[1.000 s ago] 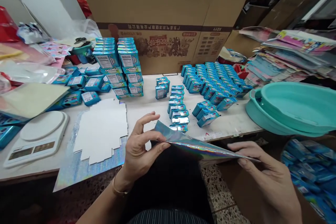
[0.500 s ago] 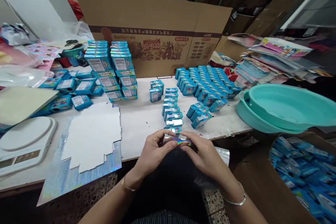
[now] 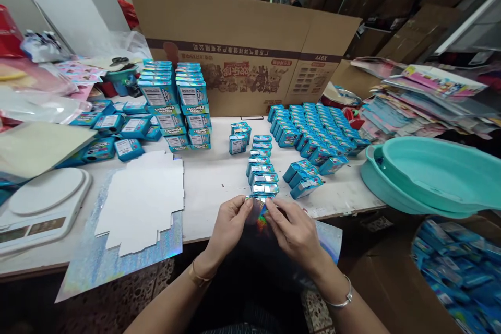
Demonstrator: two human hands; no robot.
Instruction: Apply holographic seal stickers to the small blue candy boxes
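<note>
Between my hands, at the table's front edge, is a dark, shiny holographic piece (image 3: 260,215). My left hand (image 3: 230,222) pinches its left side between thumb and fingers. Opposite it, my right hand (image 3: 293,227) grips the right side with bent fingers. Just beyond my fingertips a row of small blue boxes (image 3: 264,177) runs away from me, the nearest one partly hidden. Three blue boxes (image 3: 306,186) stand to the right of that row, with a larger block of blue boxes (image 3: 317,130) behind them. Another small group (image 3: 238,143) stands at the back left.
Stacked display boxes (image 3: 176,109), loose blue boxes (image 3: 127,128), white card sheets (image 3: 143,198) and a scale (image 3: 47,193) are on the left. Turquoise basins (image 3: 438,172) and piled sheets (image 3: 415,104) are on the right. A carton (image 3: 250,36) stands behind; people are beyond it.
My hands have turned the holographic piece, which now hangs more upright between them. The fingers of my left hand have closed into a tighter pinch. The view has shifted slightly left.
</note>
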